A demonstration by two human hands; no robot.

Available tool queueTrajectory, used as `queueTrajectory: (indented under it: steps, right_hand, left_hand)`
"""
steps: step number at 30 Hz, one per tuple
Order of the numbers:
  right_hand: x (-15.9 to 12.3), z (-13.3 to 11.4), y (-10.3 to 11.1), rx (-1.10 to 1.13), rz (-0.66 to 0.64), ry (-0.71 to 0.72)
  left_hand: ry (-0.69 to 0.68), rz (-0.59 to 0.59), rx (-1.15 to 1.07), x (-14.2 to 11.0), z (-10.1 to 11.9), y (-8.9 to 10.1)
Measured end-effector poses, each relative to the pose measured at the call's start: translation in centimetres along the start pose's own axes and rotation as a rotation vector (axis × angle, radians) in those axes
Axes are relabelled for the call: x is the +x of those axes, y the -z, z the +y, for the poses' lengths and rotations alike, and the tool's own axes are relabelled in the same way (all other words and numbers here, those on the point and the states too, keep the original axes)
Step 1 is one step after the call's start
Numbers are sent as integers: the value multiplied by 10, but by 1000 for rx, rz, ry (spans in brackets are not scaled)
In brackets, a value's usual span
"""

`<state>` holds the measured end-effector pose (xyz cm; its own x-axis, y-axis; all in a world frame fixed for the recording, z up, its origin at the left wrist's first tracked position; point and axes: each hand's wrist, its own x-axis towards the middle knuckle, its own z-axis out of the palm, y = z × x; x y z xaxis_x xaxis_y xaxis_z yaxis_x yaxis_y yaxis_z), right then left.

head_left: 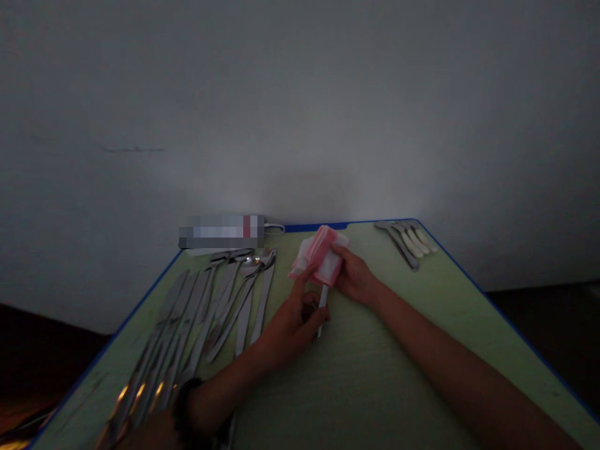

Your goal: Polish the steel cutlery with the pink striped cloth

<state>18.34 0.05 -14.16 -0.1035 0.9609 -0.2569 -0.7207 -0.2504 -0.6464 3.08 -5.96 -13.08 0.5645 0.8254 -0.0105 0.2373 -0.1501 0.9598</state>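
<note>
My left hand [300, 322] is closed round the metal handle of a piece of cutlery [323, 301], near the middle of the table. The far end of that piece is covered by a pink and white cloth [322, 253], so its kind does not show. Gripped in my right hand [355, 275], the folded cloth wraps the hidden end. My left index finger reaches up to the cloth's lower edge. A dark band circles my left wrist.
Several knives [175, 306] and spoons [252, 265] lie on the left of the green table [365, 375]. At the far right rest several white-handled utensils [412, 240] beside a metal one [403, 247]. A blurred-out box [222, 232] with a white cord stands at the back left, before the wall.
</note>
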Motion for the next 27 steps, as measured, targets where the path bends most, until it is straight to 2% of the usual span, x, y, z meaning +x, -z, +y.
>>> queueTrajectory:
  steps: [9,27]
  right_hand:
    - [2,1,4,10,-51,-9]
    - [-1,-1,1,7,-45,-35]
  left_hand:
    - [10,-3,-4,-1,2,0]
    - [11,-1,-10,0,1,-1]
